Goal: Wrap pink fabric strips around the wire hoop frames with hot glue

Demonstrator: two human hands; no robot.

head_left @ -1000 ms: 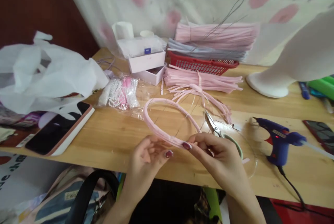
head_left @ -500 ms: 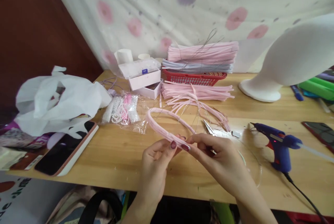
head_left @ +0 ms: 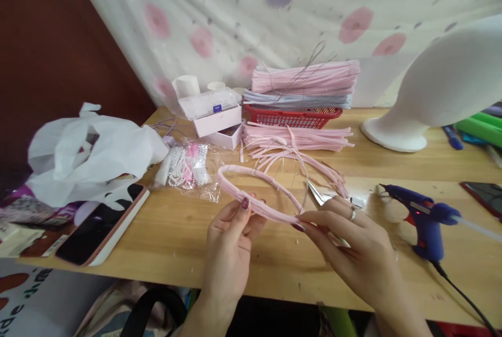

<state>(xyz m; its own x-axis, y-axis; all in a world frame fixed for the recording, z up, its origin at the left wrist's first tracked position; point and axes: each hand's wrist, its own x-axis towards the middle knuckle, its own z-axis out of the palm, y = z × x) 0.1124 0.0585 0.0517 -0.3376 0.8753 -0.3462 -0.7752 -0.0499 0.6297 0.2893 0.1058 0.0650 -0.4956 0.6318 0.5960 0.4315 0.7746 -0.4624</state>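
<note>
A pink wrapped headband is held above the wooden table in front of me. My left hand pinches its near side with thumb and fingers. At the band's right end my right hand grips it with the fingertips; a ring shows on one finger. Thin wires stick up from the band near a loose heap of pink strips. Scissors lie just behind my right hand.
A blue glue gun with its cord stands at the right. A white foam head, a red basket stacked with pink strips, pink boxes, a bead packet, a phone and a white plastic bag crowd the table.
My hands have moved apart along the headband: the right hand slid to its right end, the left stayed near the middle. The band has tilted flatter. The camera has lifted since the first frame.
</note>
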